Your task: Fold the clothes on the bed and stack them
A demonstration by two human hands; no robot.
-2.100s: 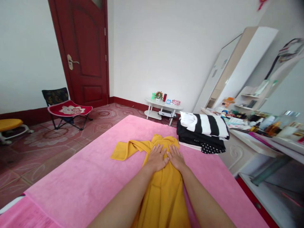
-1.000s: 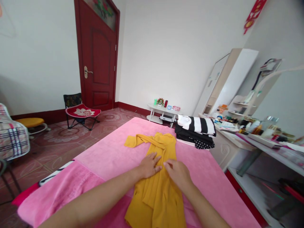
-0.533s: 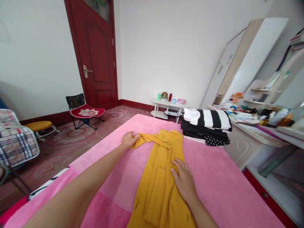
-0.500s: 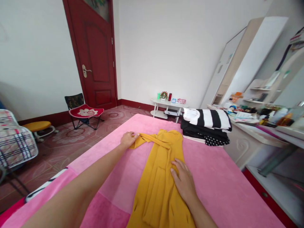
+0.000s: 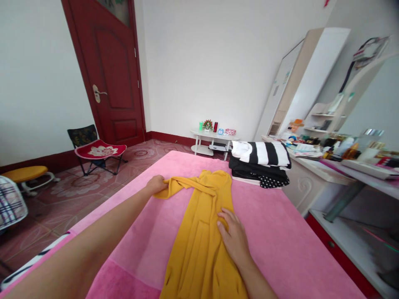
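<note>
A mustard-yellow garment (image 5: 202,232) lies lengthwise on a pink blanket (image 5: 149,232) that covers the bed. Its sleeve (image 5: 179,184) sticks out to the left near the far end. My left hand (image 5: 156,184) is stretched far forward and its fingers are closed on the end of that sleeve. My right hand (image 5: 232,232) lies flat on the right side of the garment's body, fingers together and stretched out, pressing the cloth down.
A stack of folded clothes (image 5: 262,164), striped black and white on top, sits at the bed's far right corner. A cluttered dresser (image 5: 336,166) runs along the right. A small white table (image 5: 215,141), a folding chair (image 5: 93,149) and a red door (image 5: 109,70) stand beyond.
Both hands first lay together on the garment's middle. My left hand then reached out to the sleeve end and closed on it; my right hand stays flat on the body. The view shifted a little.
</note>
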